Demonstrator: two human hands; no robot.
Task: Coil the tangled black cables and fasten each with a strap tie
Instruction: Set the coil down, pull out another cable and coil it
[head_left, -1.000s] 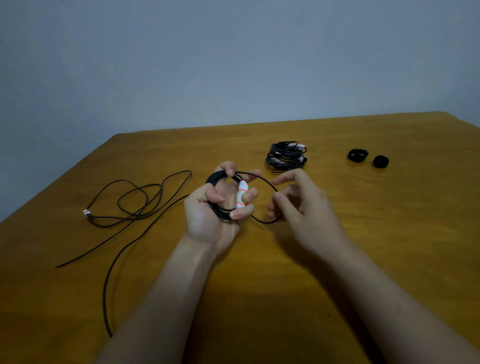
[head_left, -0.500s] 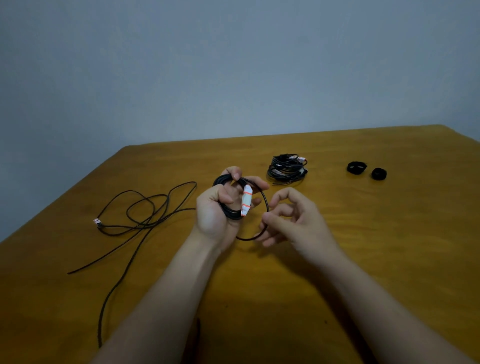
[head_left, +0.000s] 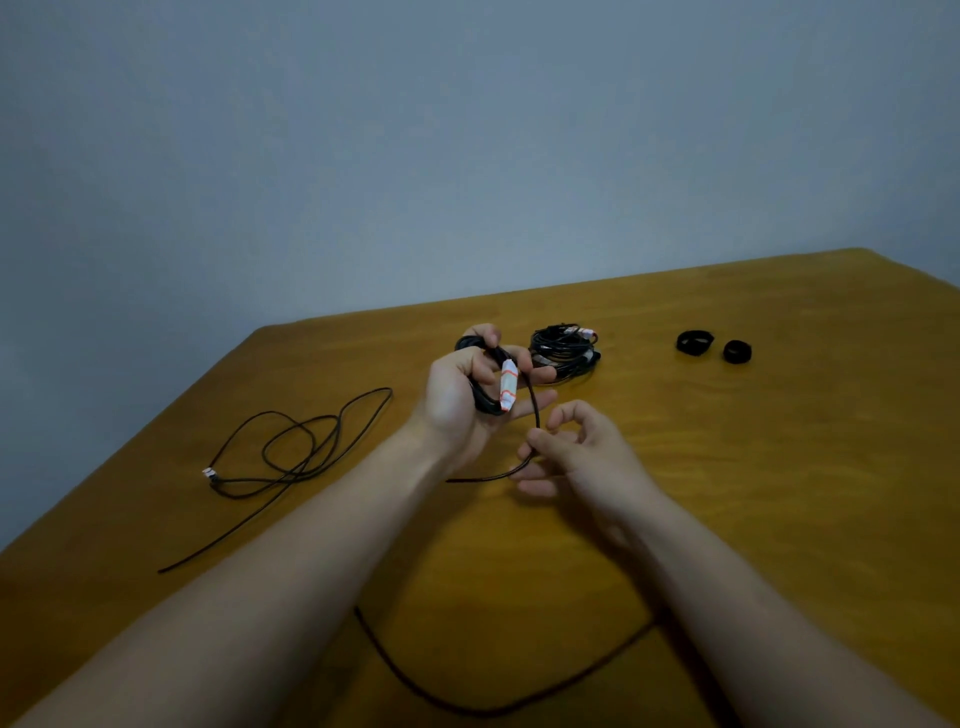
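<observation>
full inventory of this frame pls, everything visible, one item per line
Wooden table: 1, yellow-brown, fills the lower frame.
Plain wall: 1, grey-blue, behind the table.
Partly wound black cable coil with white-and-orange tag: 1, black, held in the left hand; its free end runs through the right hand and down across the near table.
Loose tangled black cable: 1, black with a white plug, lying on the table at left.
Finished black cable bundle: 1, black with pale connectors, far centre of the table.
Black strap tie loops: 2, black, far right, side by side.
Left hand: 1, gripping the coil.
Right hand: 1, pinching the cable strand.
</observation>
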